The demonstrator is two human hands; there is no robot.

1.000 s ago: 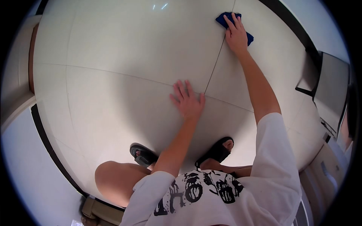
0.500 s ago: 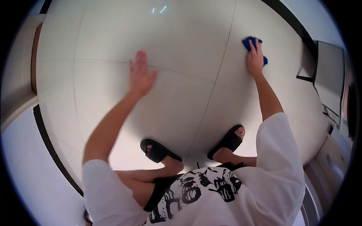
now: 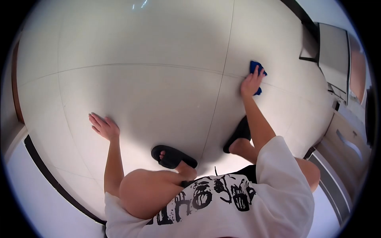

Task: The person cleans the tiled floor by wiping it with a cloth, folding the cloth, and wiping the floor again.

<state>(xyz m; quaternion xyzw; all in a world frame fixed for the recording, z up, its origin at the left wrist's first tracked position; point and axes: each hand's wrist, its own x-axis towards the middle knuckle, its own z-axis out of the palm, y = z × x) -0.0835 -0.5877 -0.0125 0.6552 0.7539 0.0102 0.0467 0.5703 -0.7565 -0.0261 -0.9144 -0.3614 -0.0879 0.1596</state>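
Note:
Under my right hand [image 3: 252, 82] lies a crumpled blue cloth [image 3: 256, 66], pressed against the pale tiled floor [image 3: 166, 95]. The cloth sticks out beyond the fingertips and beside the wrist; its middle is covered by the hand. Over on the left, my left hand [image 3: 105, 127] rests on the floor with its fingers stretched out, holding nothing. My feet, in black slides, are between the two arms: the left slide [image 3: 170, 157] shows whole, while the right slide [image 3: 239, 133] is partly behind my right forearm.
A grey panel-like piece [image 3: 333, 59] with a dark frame stands at the right. Below it is a pale cabinet front [image 3: 345, 142] with a curved handle. A dark baseboard [image 3: 59, 182] runs along the lower left wall, and a brown edge [image 3: 16, 83] shows at far left.
My left hand has come down to the left onto the floor. My right hand has drawn the cloth closer to my feet. The view has shifted, and my knees are bent deeper.

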